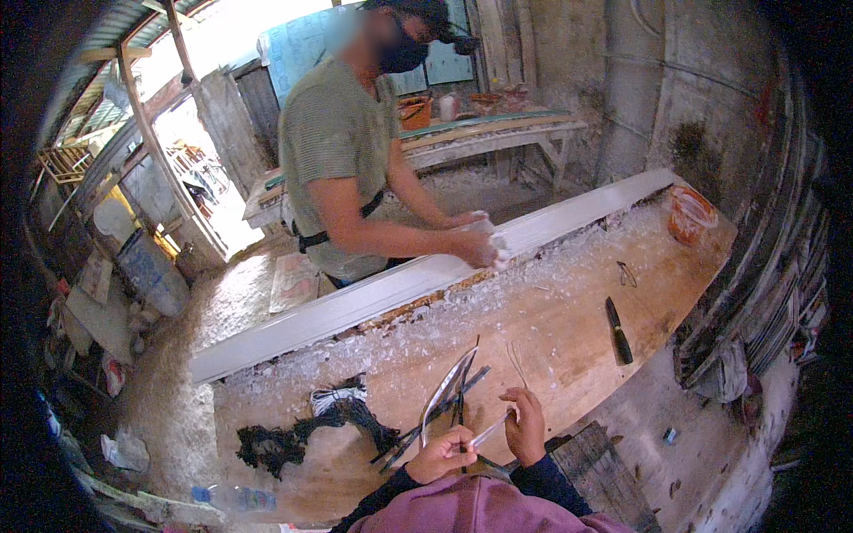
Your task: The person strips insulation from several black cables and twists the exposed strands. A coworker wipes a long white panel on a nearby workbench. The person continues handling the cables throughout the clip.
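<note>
Wooden worktop [551, 329]: large plank surface running from lower left to upper right of the frame, strewn with pale shavings along its far edge.

Long white board [355, 306]: lies along the far edge of the worktop, from left centre to upper right.

Co-worker [342, 151]: a person in a green striped shirt, upper centre, bent over the white board with both hands pressed on it around a pale block.

Second bench [498, 138]: upper centre, behind the co-worker, carrying an orange bowl and small containers.

Blue drum [151, 271]: left of frame, on the floor.

Orange bowl [691, 213]: upper right corner of the worktop.

Black cord tangle [302, 435]: lower left of the worktop, beside a small bundle of white and black wire [333, 397].

Curved pale strip [444, 395]: thin, bowed, lower centre, lying across several dark thin rods [462, 391] just above the hands.

Dark-handled knife [618, 330]: right of centre, well apart from the hands.

Left hand [442, 455]: lower centre, fingers curled tight around the near end of a thin pale sliver [489, 433].

Right hand [526, 426]: lower centre, just right of the left hand, fingers bent in on the far end of the same sliver. The sliver sits between the 2 hands, held just above the near edge of the worktop.

Purple sleeves with dark cuffs [480, 502]: bottom edge.
</note>
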The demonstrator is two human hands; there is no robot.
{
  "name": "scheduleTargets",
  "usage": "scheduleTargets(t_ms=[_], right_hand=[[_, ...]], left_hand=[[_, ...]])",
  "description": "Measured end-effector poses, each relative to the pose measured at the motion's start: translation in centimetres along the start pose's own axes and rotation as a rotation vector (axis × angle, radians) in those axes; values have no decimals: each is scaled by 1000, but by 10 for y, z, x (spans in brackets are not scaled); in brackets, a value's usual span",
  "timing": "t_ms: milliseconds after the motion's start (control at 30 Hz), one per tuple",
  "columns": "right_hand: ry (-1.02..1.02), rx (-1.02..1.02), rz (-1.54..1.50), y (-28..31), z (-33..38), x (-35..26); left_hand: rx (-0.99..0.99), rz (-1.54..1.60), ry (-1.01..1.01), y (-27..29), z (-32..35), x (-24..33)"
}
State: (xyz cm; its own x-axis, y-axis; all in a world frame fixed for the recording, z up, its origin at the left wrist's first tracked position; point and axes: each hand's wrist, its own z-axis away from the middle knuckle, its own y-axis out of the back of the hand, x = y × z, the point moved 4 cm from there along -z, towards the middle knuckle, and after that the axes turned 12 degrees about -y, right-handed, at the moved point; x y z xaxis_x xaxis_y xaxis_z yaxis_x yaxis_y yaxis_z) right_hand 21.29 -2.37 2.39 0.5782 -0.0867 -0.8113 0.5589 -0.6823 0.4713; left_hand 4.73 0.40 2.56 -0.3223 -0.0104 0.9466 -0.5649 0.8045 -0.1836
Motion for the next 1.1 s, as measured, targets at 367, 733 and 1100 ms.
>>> scheduleTargets(t_ms=[367, 733, 1100], right_hand=[[-363, -848, -668, -12, 20, 0], [8, -1184, -652, -15, 39, -50], [-303, -641, -564, -6, 18, -10]], left_hand=[[865, -477, -100, 81, 18, -23], [779, -488, -78, 78, 23, -42], [367, -451, -76, 31, 11, -24]])
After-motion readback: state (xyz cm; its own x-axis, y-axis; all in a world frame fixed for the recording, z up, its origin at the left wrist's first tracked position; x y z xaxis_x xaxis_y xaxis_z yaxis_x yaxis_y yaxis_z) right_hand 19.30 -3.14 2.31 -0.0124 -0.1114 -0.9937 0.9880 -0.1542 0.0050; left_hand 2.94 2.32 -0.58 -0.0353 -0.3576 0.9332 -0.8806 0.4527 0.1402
